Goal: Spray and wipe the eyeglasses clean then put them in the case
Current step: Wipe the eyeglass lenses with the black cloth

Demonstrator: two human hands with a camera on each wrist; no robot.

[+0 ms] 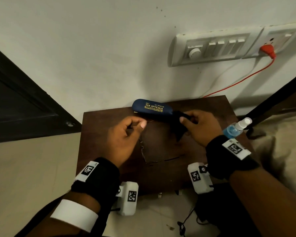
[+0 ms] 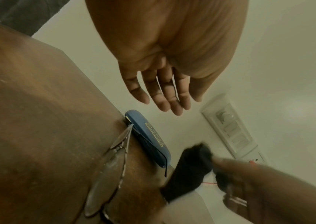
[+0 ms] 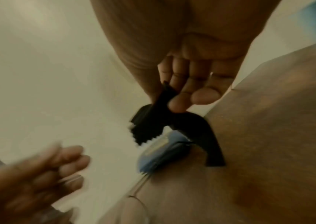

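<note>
The left hand (image 1: 125,135) hovers over the eyeglasses (image 2: 107,171), fingers relaxed and empty; the left wrist view alone shows them lying flat on the wooden table (image 1: 169,171), temples unfolded, lens row running from near the table's front toward the blue case (image 1: 149,107). That case lies closed, lengthwise along the wall. The right hand (image 1: 201,127) pinches a black cloth (image 3: 153,125). The spray bottle (image 1: 237,128) is rightmost.

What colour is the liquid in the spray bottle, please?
Blue, clearest in the head view: spray bottle.

right hand (image 1: 197,128): pinches black cloth (image 1: 176,127) | eyeglasses (image 1: 154,151): on table (image 1: 203,106)
</note>
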